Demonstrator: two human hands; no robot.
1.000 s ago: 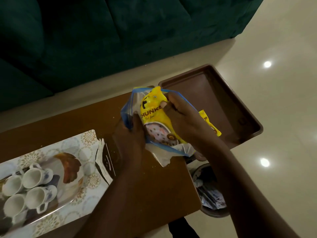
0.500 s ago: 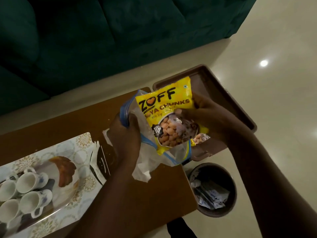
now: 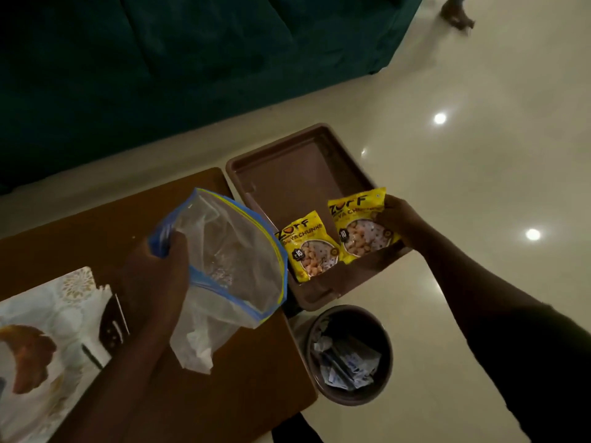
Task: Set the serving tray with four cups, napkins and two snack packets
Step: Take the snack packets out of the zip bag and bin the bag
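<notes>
The second soya chunks packet (image 3: pixel 363 228) is being laid in the brown serving tray (image 3: pixel 287 174) beside the first packet (image 3: pixel 311 247), pinched by the right hand (image 3: pixel 395 219). The zip bag (image 3: pixel 230 251) is clamped in the left hand (image 3: pixel 166 263). Release is judged next, then cups and napkins.

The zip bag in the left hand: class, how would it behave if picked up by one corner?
The zip bag probably flops: its clear film is crumpled and sags below the left hand. It looks nearly empty, so likely very light.

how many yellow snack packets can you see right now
2. One yellow packet lies in the brown tray near its front edge; the other packet sits just right of it, gripped by the right hand. The zip bag looks emptied of packets.
</notes>
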